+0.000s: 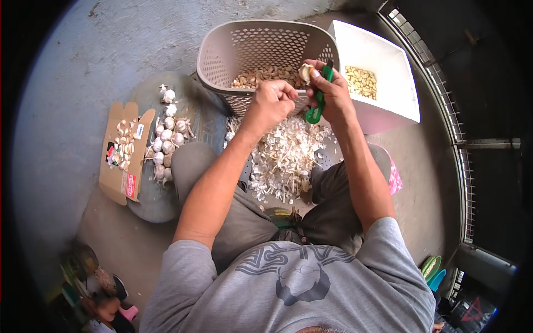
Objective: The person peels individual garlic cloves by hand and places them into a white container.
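My right hand (336,94) is closed around a green utility knife (320,94). Between its thumb and fingers it also pinches a piece of garlic (305,72), pale with some brownish skin. Just to the left, my left hand (272,102) is closed with its fingers curled in; whatever they may hold is hidden. Both hands are over the near rim of a grey-brown perforated basket (214,58), which has garlic cloves (266,76) in the bottom. Below the hands, a heap of papery garlic peelings (286,158) covers the floor between my legs.
A white foam box (388,69) with peeled cloves (361,82) stands right of the basket. On the left, whole garlic bulbs (166,141) lie on a round bluish surface (152,205) beside an opened cardboard box (115,186) holding cloves. Part of another person (108,305) shows at lower left.
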Motion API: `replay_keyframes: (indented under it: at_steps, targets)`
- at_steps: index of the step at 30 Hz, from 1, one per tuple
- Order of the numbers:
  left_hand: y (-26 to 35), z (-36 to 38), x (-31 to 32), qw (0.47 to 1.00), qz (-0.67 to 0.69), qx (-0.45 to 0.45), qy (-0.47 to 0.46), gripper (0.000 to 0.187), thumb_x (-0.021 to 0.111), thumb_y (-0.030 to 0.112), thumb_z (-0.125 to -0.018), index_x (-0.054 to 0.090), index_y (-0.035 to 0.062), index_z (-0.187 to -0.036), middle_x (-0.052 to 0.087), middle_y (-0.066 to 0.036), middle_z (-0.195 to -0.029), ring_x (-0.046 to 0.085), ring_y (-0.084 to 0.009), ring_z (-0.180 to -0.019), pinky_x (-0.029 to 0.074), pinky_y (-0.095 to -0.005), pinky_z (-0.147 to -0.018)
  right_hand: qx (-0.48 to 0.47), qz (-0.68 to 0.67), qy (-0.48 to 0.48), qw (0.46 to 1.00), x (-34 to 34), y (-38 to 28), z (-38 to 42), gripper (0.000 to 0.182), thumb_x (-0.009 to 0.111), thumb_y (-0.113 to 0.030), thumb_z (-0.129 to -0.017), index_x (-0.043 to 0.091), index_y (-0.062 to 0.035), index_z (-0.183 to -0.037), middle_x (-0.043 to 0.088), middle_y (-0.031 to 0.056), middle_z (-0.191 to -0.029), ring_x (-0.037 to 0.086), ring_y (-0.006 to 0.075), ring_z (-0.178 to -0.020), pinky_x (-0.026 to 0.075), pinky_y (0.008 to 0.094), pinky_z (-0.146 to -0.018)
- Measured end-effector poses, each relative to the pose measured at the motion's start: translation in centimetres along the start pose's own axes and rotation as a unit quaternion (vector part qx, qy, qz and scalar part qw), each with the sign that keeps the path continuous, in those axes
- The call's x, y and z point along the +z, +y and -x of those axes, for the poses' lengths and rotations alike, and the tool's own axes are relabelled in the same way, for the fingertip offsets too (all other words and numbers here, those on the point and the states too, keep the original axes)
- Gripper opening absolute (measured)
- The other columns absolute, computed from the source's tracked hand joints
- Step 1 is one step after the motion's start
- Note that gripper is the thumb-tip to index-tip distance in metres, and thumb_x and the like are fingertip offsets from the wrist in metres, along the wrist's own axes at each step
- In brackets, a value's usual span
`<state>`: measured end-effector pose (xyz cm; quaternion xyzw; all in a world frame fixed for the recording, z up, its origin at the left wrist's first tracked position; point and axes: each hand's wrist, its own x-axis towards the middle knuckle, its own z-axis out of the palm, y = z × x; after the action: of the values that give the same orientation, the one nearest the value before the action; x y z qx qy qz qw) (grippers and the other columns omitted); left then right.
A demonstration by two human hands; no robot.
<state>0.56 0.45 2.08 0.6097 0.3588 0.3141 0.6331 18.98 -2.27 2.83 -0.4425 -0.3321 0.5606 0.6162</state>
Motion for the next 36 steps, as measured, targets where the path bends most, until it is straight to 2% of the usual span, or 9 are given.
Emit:
replay_keyframes:
  at_steps: [3, 4, 7, 11, 12, 15, 23, 32, 36]
  targets:
    - [-0.4, 0.5, 0.4, 0.972, -0.185, 0.131, 0.061, 0.012, 0.071, 0.0, -0.085, 0.07, -0.0032, -0.096, 0.065, -0.002, -0.074, 0.063, -0.0096, -0.067, 0.052, -0.0254, -0.057, 0.014, 0.031, -0.014, 0.999, -1.3, -0.4, -0.4, 0.026, 0.068, -0.016, -0.1, 0.065, -0.0008, -0.121, 0.067, 0.0035, -0.088, 0.062, 0.0101, -0.063, 0.045, 0.0237, -0.043]
    - [-0.1, 0.6, 0.6, 0.96, -0.209, 0.157, 0.102, 0.012, 0.074, 0.003, -0.084, 0.071, -0.0034, -0.094, 0.069, -0.013, -0.082, 0.068, -0.0231, -0.075, 0.055, -0.0347, -0.072, 0.017, 0.044, -0.025, 0.999, -1.4, -0.5, -0.4, 0.026, 0.068, -0.016, -0.099, 0.065, -0.0006, -0.12, 0.067, 0.0035, -0.087, 0.062, 0.0101, -0.062, 0.045, 0.0238, -0.043]
    - [0.2, 0.3, 0.2, 0.977, -0.149, 0.101, 0.115, 0.013, 0.074, 0.005, -0.087, 0.07, -0.0045, -0.095, 0.071, -0.014, -0.089, 0.068, -0.0226, -0.077, 0.054, -0.0347, -0.074, 0.029, 0.075, -0.044, 0.996, -1.4, -0.3, 0.0, 0.025, 0.071, -0.017, -0.098, 0.066, -0.0005, -0.116, 0.068, 0.0042, -0.085, 0.062, 0.0104, -0.061, 0.045, 0.0239, -0.043]
    - [0.5, 0.2, 0.3, 0.986, -0.088, 0.086, 0.116, 0.017, 0.069, 0.011, -0.095, 0.07, -0.0057, -0.093, 0.066, -0.011, -0.072, 0.06, -0.0145, -0.064, 0.048, -0.0325, -0.06, 0.043, 0.119, -0.073, 0.989, -0.7, -0.6, 0.7, 0.025, 0.073, -0.018, -0.097, 0.066, 0.0, -0.113, 0.068, 0.0041, -0.083, 0.062, 0.0102, -0.062, 0.045, 0.0238, -0.045]
    - [0.3, 0.2, 0.0, 0.984, -0.11, 0.092, 0.101, 0.021, 0.069, 0.02, -0.099, 0.072, 0.0002, -0.099, 0.068, -0.002, -0.075, 0.068, -0.0098, -0.068, 0.053, -0.0234, -0.055, 0.042, 0.142, -0.079, 0.986, -0.5, -0.7, 0.7, 0.024, 0.073, -0.018, -0.097, 0.066, 0.0001, -0.112, 0.068, 0.0039, -0.083, 0.062, 0.0099, -0.062, 0.046, 0.0238, -0.045]
    - [0.1, 0.0, -0.3, 0.983, -0.137, 0.066, 0.101, 0.021, 0.067, 0.019, -0.099, 0.072, -0.0007, -0.097, 0.067, -0.002, -0.074, 0.068, -0.0096, -0.068, 0.053, -0.0237, -0.055, 0.035, 0.196, -0.09, 0.976, -0.2, -1.1, 0.9, 0.022, 0.073, -0.017, -0.096, 0.066, 0.0003, -0.108, 0.067, 0.0035, -0.081, 0.062, 0.0095, -0.062, 0.046, 0.0238, -0.046]
    - [-0.3, -0.1, -0.2, 0.973, -0.158, 0.131, 0.105, 0.021, 0.062, 0.015, -0.1, 0.068, -0.0022, -0.089, 0.065, -0.002, -0.072, 0.063, -0.0081, -0.06, 0.052, -0.0238, -0.053, 0.038, 0.202, -0.1, 0.974, -0.6, -1.1, 1.1, 0.02, 0.073, -0.016, -0.096, 0.066, 0.001, -0.105, 0.068, 0.0041, -0.081, 0.063, 0.0099, -0.062, 0.047, 0.0242, -0.046]
    - [-0.2, -0.1, 0.0, 0.993, -0.021, 0.063, 0.096, 0.02, 0.062, 0.016, -0.1, 0.064, -0.0015, -0.092, 0.06, -0.001, -0.075, 0.058, -0.007, -0.059, 0.054, -0.0241, -0.053, 0.052, 0.011, -0.122, 0.991, -1.3, -0.5, 0.8, 0.023, 0.075, -0.014, -0.094, 0.071, 0.0002, -0.112, 0.072, 0.0044, -0.087, 0.063, 0.0109, -0.065, 0.05, 0.0244, -0.053]
    - [0.4, -0.3, -0.2, 0.992, 0.029, 0.059, 0.104, 0.023, 0.063, 0.021, -0.102, 0.063, -0.0018, -0.095, 0.061, -0.003, -0.078, 0.06, -0.009, -0.06, 0.056, -0.0249, -0.054, 0.018, 0.144, -0.109, 0.983, -1.0, -0.8, 0.7, 0.023, 0.075, -0.013, -0.094, 0.072, -0.0004, -0.113, 0.071, 0.0013, -0.087, 0.061, 0.0084, -0.067, 0.048, 0.0236, -0.056]
